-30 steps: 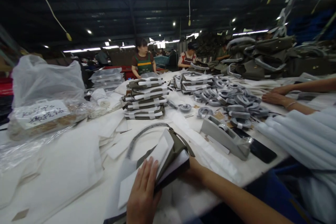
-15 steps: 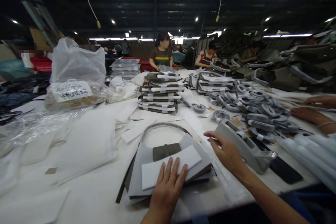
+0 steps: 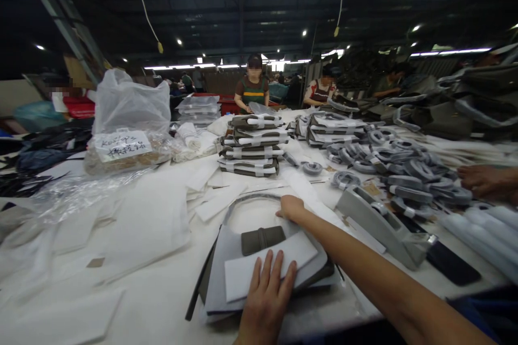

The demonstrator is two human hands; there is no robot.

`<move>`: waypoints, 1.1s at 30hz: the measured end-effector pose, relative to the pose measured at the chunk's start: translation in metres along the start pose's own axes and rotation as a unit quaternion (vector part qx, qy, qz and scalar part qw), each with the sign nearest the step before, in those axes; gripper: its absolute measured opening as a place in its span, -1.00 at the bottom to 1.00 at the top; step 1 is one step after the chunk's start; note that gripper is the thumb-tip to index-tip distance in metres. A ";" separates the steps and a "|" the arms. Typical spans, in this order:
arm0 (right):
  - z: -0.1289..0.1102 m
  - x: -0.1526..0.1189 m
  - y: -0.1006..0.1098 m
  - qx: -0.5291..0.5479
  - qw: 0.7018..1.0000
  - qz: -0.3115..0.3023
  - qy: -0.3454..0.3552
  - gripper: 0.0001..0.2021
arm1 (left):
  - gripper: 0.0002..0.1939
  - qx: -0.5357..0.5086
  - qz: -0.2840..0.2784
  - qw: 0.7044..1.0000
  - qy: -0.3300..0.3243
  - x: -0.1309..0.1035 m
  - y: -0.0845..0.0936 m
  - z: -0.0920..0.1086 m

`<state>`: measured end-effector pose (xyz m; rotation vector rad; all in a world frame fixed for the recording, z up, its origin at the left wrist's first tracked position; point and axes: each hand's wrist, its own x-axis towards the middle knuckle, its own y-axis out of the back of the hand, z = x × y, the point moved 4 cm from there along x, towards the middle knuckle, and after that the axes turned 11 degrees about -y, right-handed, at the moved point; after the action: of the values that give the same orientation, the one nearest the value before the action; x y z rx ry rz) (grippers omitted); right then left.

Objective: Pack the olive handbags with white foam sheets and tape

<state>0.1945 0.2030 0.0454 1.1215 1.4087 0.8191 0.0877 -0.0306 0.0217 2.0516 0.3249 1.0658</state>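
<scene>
An olive-brown handbag lies on the white table, largely covered in pale wrapping, with its wrapped handle arching away from me. Its brown front tab shows above a folded white foam sheet. My left hand rests flat on that sheet, fingers spread, pressing it against the bag. At the right side of the handle, my right hand is curled over it; most of its fingers are hidden behind the hand. To the right of my forearm stands a grey tape dispenser.
Wrapped handbags form a stack beyond the bag. Many grey wrapped coils are heaped at right, near another person's hand. A dark phone-like slab lies near the edge. White sheets and a clear plastic bag are left.
My right hand has moved left from beside the tape dispenser to the bag's handle, its fingers now curled. My left hand stays on the foam sheet. The view has shifted slightly.
</scene>
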 end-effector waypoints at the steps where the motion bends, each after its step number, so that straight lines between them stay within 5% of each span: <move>1: 0.003 0.002 0.000 0.018 1.000 -0.019 -0.008 -0.69 | -0.55 -0.004 -0.003 1.000 0.005 0.000 -0.001 0.000; 9: 0.027 -0.011 0.004 0.298 0.947 -0.098 0.068 -0.78 | -0.52 -0.005 -0.022 1.000 -0.013 -0.003 -0.006 -0.002; 18: 0.060 -0.069 0.016 0.501 0.836 -0.147 0.168 -0.24 | -0.48 -0.013 -0.004 1.000 -0.024 -0.005 -0.019 -0.013; 20: 0.067 -0.088 0.016 0.493 0.837 -0.113 0.207 -0.35 | -0.46 -0.017 -0.028 0.999 -0.029 -0.003 -0.021 -0.019; 23: 0.075 -0.117 0.010 0.397 0.867 -0.006 0.302 -0.78 | -0.45 -0.024 -0.066 0.996 -0.055 0.002 -0.022 -0.030; 26: 0.080 -0.141 -0.009 0.290 0.868 0.088 0.394 -0.73 | -0.46 -0.039 -0.071 0.994 -0.067 0.007 -0.021 -0.040; 33: 0.094 -0.152 -0.042 0.226 0.807 0.247 0.488 -0.70 | -0.31 -0.032 -0.126 0.990 -0.056 0.018 -0.019 -0.030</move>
<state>0.2709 0.0363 0.0409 1.5595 2.2849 1.6478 0.0773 0.0073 0.0285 1.9441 0.4721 0.7937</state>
